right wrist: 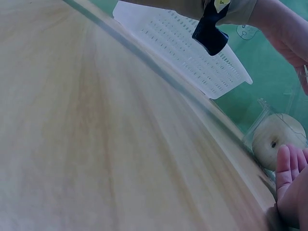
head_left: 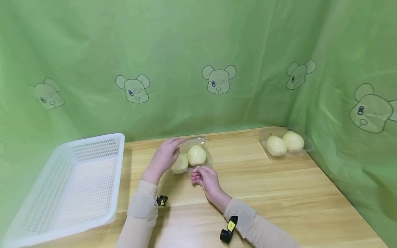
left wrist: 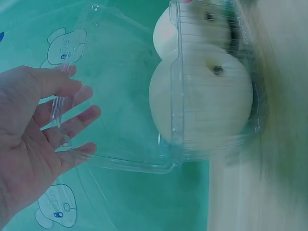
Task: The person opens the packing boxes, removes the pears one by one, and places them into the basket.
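Note:
A clear plastic clamshell box [head_left: 209, 159] with two pale yellow pears [head_left: 196, 155] sits on the table, its lid [left wrist: 120, 96] raised. My left hand [head_left: 165, 156] holds the lid's free edge, thumb on one side and fingers [left wrist: 79, 122] on the other. At the near side of the box is my right hand [head_left: 208, 181], fingers curled and thumb at the front rim. One of its fingertips shows at the rim in the left wrist view. In the right wrist view the right hand [right wrist: 293, 192] partly covers a pear [right wrist: 276, 142].
A white perforated plastic basket [head_left: 119, 172] stands on the left. Toward the back right lies another clear box [head_left: 266, 146] with two pears [head_left: 276, 146]. Green cloth [head_left: 173, 69] with bear faces hangs behind and along the right side of the wooden table [head_left: 279, 193].

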Available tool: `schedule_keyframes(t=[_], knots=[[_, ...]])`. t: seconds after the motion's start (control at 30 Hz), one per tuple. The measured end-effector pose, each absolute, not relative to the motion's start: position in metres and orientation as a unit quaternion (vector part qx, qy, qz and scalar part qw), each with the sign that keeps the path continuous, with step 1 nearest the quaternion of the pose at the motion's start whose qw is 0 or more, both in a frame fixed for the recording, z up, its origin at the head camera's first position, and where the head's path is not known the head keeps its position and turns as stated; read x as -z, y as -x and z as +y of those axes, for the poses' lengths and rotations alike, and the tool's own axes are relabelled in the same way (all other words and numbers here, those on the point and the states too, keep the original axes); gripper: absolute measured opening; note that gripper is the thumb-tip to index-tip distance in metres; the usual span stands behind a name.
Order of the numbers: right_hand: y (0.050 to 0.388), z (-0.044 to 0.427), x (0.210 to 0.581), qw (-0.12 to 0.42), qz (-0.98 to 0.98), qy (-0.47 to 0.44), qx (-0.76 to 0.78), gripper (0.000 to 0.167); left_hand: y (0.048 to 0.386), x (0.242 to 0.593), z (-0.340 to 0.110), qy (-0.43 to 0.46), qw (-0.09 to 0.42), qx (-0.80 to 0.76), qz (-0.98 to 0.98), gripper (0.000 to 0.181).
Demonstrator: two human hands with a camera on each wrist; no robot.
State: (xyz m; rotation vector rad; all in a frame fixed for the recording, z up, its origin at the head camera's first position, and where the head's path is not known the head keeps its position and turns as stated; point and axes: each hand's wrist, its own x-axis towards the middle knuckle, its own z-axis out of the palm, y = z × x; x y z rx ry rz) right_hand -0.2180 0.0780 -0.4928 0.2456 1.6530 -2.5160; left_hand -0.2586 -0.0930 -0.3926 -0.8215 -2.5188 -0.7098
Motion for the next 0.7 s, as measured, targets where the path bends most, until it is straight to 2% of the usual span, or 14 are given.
schedule_keyframes(t=[0.33,0.7], knots=[[0.218,0.079,0.492,0.059,0.535,-0.090,0.838,0.019,0.259,0.397,-0.101,0.216,0.167,0.324,-0.906,0.040],[0.229,0.098,0.486,0.071,0.535,-0.154,0.828,0.030,0.261,0.400,-0.115,0.166,0.175,0.364,-0.900,0.044]])
